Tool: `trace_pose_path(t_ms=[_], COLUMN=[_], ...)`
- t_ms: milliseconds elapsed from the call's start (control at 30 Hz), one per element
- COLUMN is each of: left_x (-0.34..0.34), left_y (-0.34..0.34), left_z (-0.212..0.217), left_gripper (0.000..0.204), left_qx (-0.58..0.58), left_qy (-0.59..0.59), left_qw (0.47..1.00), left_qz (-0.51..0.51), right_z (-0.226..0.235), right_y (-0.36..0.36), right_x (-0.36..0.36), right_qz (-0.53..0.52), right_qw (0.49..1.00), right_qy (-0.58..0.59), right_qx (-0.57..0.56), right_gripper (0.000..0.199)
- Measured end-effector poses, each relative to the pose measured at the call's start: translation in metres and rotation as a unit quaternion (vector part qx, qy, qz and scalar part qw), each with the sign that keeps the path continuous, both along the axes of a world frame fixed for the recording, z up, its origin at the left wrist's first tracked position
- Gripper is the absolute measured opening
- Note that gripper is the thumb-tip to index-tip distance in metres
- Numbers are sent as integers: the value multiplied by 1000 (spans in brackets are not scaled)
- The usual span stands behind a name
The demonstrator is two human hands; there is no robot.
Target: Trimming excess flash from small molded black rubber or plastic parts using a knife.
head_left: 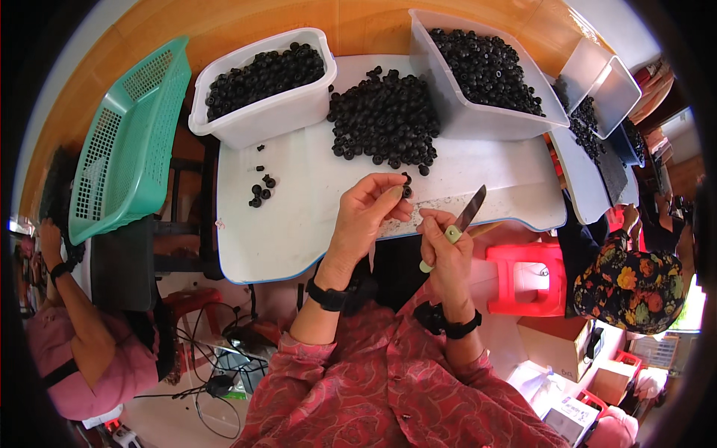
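black part [407,192], perhaps ring-shaped, and knife [470,208] in separate hands [366,211]

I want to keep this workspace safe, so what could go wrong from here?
The bare left hand is close to the right hand, which holds a knife with its blade out; a slip might cut a finger. The small black piece in the left fingertips could drop off the nearby edge of the white table. Loose pieces in the pile might roll if bumped.
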State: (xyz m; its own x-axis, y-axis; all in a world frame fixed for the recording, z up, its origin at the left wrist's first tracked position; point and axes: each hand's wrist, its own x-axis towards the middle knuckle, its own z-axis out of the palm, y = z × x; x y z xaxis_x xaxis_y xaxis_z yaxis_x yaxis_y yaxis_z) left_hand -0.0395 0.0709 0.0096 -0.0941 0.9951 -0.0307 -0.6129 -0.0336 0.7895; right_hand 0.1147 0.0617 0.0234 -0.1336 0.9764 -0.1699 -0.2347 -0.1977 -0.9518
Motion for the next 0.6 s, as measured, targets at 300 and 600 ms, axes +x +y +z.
trace_pose_path(t_ms=[300,600], left_x=[11,11], left_y=[-27,-32], left_z=[-9,-6], left_gripper=[21,21], left_qx=[9,-10], left_qy=[-51,-64], left_qw=[998,997], left_qz=[-25,-38], right_z=[9,13], right_y=[1,0], right_x=[-11,-6], right_qz=[16,38], right_qw=[999,998], right_qy=[-33,-25], right_qx=[23,52], right_gripper=[19,10])
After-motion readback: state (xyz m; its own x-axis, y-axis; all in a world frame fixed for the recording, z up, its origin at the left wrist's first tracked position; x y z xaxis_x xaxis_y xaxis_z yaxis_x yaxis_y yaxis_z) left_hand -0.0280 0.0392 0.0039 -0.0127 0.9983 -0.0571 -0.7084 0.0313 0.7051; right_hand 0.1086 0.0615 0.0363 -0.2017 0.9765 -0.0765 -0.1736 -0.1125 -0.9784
